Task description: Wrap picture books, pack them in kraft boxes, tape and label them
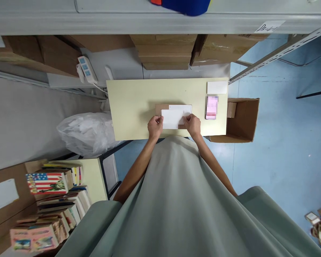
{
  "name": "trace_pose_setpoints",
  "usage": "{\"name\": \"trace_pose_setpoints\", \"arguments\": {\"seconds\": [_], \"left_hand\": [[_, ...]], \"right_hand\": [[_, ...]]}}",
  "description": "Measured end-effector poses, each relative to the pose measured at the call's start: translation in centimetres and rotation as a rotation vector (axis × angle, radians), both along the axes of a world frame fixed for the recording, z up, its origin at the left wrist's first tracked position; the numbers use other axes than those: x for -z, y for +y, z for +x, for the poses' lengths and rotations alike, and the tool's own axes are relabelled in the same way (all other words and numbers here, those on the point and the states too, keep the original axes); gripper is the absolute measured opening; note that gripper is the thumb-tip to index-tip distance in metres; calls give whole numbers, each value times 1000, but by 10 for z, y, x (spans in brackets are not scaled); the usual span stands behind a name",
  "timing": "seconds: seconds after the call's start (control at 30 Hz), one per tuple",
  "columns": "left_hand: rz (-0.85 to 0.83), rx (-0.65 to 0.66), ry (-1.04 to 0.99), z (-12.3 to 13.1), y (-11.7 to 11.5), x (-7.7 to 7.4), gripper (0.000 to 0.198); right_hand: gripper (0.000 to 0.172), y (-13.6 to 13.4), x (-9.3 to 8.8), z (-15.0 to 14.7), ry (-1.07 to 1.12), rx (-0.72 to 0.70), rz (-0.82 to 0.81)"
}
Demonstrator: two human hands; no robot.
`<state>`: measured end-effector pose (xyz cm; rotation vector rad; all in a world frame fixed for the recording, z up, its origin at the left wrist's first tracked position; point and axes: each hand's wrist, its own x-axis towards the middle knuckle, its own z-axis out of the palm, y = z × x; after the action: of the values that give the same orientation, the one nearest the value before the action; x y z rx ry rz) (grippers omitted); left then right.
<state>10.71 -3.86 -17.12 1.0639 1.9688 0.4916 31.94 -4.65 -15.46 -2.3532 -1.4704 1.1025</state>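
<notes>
In front of me a white card (171, 119) lies between my hands, overlapping another white piece (186, 107). Beneath them the edges of a flat brown thing (161, 107) show; whether it is a book or cardboard I cannot tell. My left hand (155, 126) pinches the left edge of the white card. At the right edge, my right hand (192, 125) has its fingers closed on the white paper, and they partly cover what they grip. All of this is over the pale yellow table (133, 103).
A pink-patterned item (212, 107) and a white slip (216, 87) lie at the table's right end. An open cardboard box (243, 121) stands beyond it. At left are a plastic bag (87, 134), books (49, 182) and a power strip (87, 69). Boxes (166, 51) line the back.
</notes>
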Motion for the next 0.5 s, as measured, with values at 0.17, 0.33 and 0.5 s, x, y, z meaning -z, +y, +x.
{"name": "trace_pose_setpoints", "arguments": {"seconds": [0.17, 0.33, 0.5], "left_hand": [[13, -3, -15, -2, 1, 4, 15], [22, 1, -25, -3, 1, 9, 15], [8, 1, -37, -4, 0, 10, 16]], "right_hand": [[19, 24, -5, 10, -32, -60, -77], [15, 52, -6, 8, -14, -20, -17], [17, 35, -11, 1, -41, -77, -23]]}}
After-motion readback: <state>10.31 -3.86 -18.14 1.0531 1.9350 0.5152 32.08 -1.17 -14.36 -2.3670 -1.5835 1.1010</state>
